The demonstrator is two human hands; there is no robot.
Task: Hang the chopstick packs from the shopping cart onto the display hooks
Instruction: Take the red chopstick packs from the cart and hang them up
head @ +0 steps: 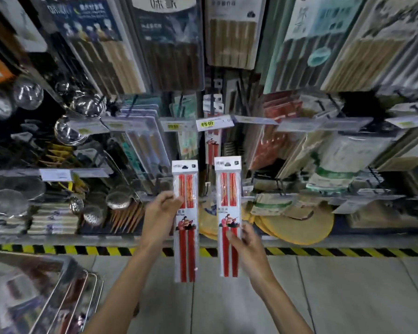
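Holding upright, left hand [161,208] pinching one clear flat pack of red chopsticks [185,220] | right hand [245,242] gripping the second pack [228,213] | likely light, stiff, slippery film; best held mid-body.

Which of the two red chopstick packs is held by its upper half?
The pack in the left hand: that hand pinches it above the printed figure, whereas the right hand grips the other pack lower down.

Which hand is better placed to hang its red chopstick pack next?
Probably right: the right hand holds its red chopstick pack nearly under the hanging matching red packs; the left hand holds the other pack farther aside.
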